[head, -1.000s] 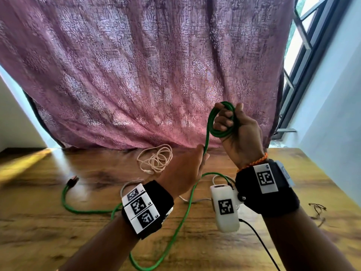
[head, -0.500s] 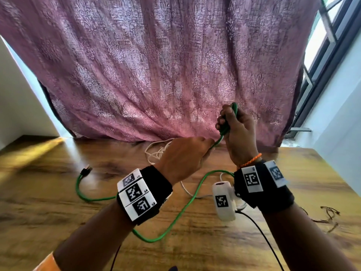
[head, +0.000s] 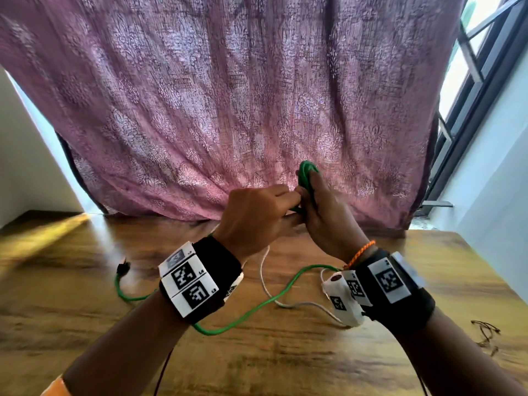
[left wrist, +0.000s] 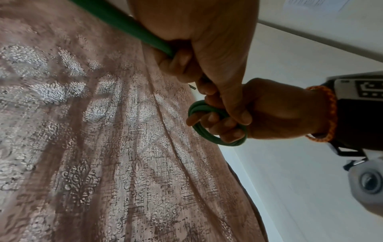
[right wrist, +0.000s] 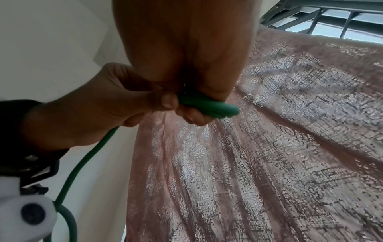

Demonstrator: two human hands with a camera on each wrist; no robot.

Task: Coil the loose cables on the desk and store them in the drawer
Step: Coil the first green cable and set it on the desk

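Note:
A green cable trails across the wooden desk, its black plug lying at the left. My right hand grips a small coil of that cable, held up above the desk; the coil's loops wrap round its fingers. My left hand pinches the cable's loose run right beside the coil, and the two hands touch. In the right wrist view the green loops stick out between both hands. A white cable lies on the desk under the wrists.
A mauve patterned curtain hangs along the desk's far edge. A thin dark tangle of wire lies near the right edge. A window is at the upper right. No drawer is in view.
My left hand has risen from below the coil to meet the right hand. The green cable's slack and plug have been drawn rightward across the desk. The head view has tilted up.

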